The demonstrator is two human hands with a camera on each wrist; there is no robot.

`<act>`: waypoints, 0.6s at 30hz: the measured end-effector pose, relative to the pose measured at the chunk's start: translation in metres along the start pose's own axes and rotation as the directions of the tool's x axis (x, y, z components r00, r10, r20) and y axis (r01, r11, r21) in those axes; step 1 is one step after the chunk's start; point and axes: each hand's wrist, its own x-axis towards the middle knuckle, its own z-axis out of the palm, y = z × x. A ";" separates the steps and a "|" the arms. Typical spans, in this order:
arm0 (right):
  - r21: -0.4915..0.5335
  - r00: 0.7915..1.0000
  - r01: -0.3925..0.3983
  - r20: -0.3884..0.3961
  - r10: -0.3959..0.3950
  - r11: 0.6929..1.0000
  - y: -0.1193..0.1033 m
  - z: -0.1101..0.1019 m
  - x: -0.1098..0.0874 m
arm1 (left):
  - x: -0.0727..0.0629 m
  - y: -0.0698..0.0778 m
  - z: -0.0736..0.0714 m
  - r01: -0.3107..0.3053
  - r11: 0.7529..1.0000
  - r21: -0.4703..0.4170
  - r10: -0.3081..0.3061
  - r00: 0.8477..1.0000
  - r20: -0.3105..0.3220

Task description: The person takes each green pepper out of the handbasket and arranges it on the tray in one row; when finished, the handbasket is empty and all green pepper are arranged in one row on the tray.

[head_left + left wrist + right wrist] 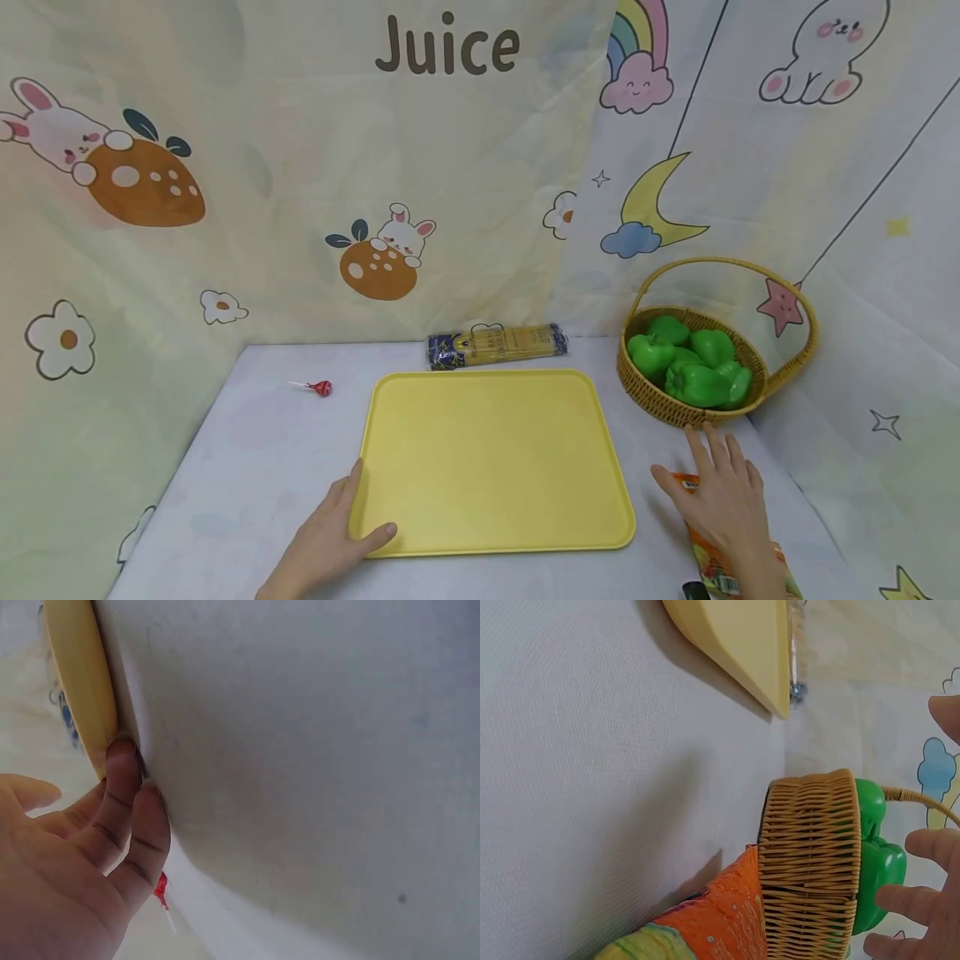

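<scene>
The left hand (327, 527) is at the near left corner of a yellow tray (495, 462). Its fingertips lie along the tray's left rim, and the thumb reaches over the corner. In the left wrist view, bent fingers (124, 806) meet the tray's edge close to the tabletop, with the thumb apart from them. On the right, the right hand (722, 500) is spread over an orange packet (711, 554) and holds nothing. Its fingers point at a wicker basket (660, 406) of green bell peppers (697, 383); the right wrist view shows the fingers overlapping a pepper.
Behind the tray lies a long gold-and-blue package (498, 344). A red lollipop (322, 388) is on the white table (247, 475) to the left. A small black object (696, 591) shows at the near edge. Printed cloth (285, 167) hangs behind.
</scene>
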 end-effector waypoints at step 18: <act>0.002 0.999 0.031 -0.033 -0.031 1.000 0.000 -0.004 0.007 | -0.002 -0.005 0.000 0.037 0.999 -0.024 -0.034 0.996 0.084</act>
